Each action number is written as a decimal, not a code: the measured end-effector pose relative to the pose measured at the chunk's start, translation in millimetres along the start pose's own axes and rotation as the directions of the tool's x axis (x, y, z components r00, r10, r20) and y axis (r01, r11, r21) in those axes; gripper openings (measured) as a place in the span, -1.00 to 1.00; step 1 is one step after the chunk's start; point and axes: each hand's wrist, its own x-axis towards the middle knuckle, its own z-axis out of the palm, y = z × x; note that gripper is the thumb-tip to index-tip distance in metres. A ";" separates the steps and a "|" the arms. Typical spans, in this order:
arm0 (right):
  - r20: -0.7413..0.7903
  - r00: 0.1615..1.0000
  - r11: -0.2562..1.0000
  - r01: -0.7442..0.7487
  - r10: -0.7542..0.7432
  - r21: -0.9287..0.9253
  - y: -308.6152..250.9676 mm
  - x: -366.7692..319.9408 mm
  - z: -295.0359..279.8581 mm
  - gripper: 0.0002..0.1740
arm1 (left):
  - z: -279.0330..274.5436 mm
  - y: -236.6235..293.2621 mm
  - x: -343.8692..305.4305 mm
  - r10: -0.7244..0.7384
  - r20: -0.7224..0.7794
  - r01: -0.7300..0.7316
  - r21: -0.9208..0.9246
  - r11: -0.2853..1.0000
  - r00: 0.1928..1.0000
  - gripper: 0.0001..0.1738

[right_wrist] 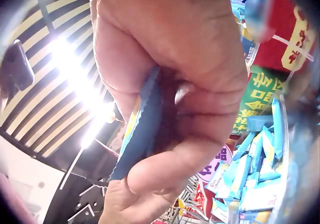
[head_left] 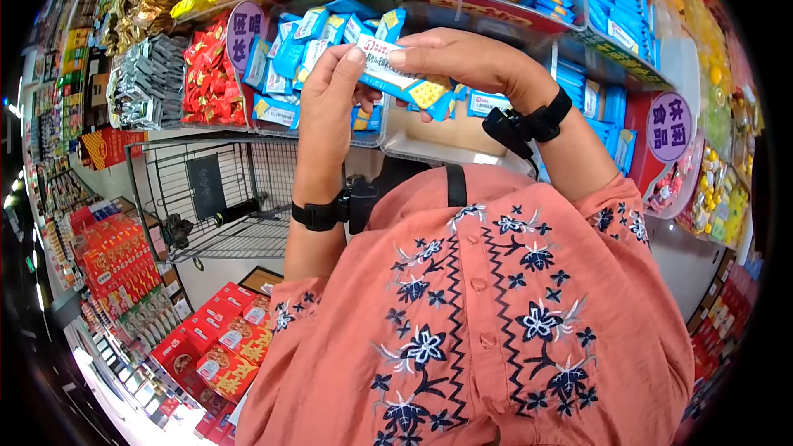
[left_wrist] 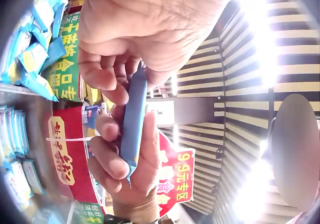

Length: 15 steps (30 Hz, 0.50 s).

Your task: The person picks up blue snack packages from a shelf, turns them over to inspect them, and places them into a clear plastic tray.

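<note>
A blue and white snack packet [head_left: 388, 70] with a cracker picture is held up over the shelf bins. Its left end is pinched by my left hand [head_left: 332, 103], thumb on the printed face. My right hand [head_left: 487, 66] grips it from the other side, thumb on top and fingers behind. In the left wrist view the packet [left_wrist: 134, 119] shows edge-on between both hands. The right wrist view shows a crimped end of the packet [right_wrist: 145, 129] sticking out beside the curled fingers of the right hand [right_wrist: 170, 49].
Similar blue packets [head_left: 285, 54] fill a bin behind the hands. Red [head_left: 216, 74] and silver [head_left: 147, 83] packets lie to the left. A wire shopping cart [head_left: 223, 190] stands at the left, with red boxes [head_left: 223, 334] below it. A bin edge [head_left: 446, 153] is close to the body.
</note>
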 end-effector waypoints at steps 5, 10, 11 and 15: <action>-0.068 0.997 0.999 -0.037 0.035 -0.027 12.8 0.9 -5.7 -0.44 | 3.1 -1.5 -5.4 0.012 -0.004 -0.012 -0.009 1.000 1.000 -0.70; -0.064 0.998 0.999 0.002 0.001 0.049 3.9 -2.8 -0.4 -0.40 | 4.5 -0.9 -8.4 0.011 -0.010 -0.011 -0.027 1.000 1.000 -0.72; -0.045 0.999 0.998 -0.016 0.018 0.053 3.7 -2.7 -2.6 -0.39 | 4.3 -0.4 -8.9 0.012 -0.011 -0.012 -0.024 1.000 1.000 -0.72; -0.079 0.997 0.995 0.001 0.007 0.104 -1.1 -6.8 2.5 -0.44 | 2.7 -3.6 -9.2 0.011 0.001 -0.011 -0.003 1.000 1.000 -0.71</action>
